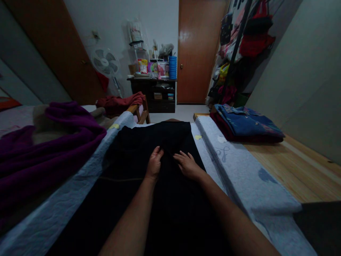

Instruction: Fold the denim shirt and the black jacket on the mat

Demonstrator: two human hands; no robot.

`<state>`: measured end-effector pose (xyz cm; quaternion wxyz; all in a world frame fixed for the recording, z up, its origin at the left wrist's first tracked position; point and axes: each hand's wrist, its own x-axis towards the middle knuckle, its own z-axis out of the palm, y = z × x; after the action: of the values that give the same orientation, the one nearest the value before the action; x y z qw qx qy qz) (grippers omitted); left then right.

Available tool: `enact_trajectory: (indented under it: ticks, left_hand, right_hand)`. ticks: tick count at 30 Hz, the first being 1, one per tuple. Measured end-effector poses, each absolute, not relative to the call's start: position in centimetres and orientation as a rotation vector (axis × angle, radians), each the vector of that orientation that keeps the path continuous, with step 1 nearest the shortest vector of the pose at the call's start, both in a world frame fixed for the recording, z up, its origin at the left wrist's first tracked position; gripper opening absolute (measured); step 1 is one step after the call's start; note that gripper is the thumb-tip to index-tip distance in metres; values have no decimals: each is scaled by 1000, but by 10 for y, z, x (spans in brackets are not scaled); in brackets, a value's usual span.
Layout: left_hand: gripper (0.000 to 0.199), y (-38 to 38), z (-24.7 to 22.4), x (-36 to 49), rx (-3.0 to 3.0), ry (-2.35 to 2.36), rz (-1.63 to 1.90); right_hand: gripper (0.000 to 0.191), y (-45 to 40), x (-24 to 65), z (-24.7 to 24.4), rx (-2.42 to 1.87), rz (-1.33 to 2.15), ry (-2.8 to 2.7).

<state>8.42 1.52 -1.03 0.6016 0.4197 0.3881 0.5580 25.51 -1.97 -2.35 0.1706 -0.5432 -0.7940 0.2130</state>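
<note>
Our two hands work on one black cloth.

We see the cloth spread over one pale patterned sheet. Our left hand closes thumb and fingers on a small fold near the cloth's far part; our right hand lies just beside it, fingers outstretched and a little apart, resting on the cloth without gripping. To the right of the cloth we count two folded garments in one stack, one blue over one dark red. To its left lies one purple cover; beyond its far left corner, one rust-red cloth. Farther beyond it we count one fan and two brown doors.
</note>
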Motion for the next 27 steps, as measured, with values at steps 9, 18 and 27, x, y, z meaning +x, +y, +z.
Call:
enact_trajectory:
  ticks: [9, 18, 27]
  left_hand:
    - [39, 13, -2, 86, 1056, 832, 1184]
    - [43, 9, 3, 81, 1638, 833, 951]
    - [15, 42, -36, 52, 1399, 1398, 874]
  right_hand:
    - [41, -15, 261, -12, -1553, 856, -2152]
    - [36, -50, 262, 11, -1201, 1353, -1368]
    - [29, -59, 253, 3, -1377, 1098, -1510]
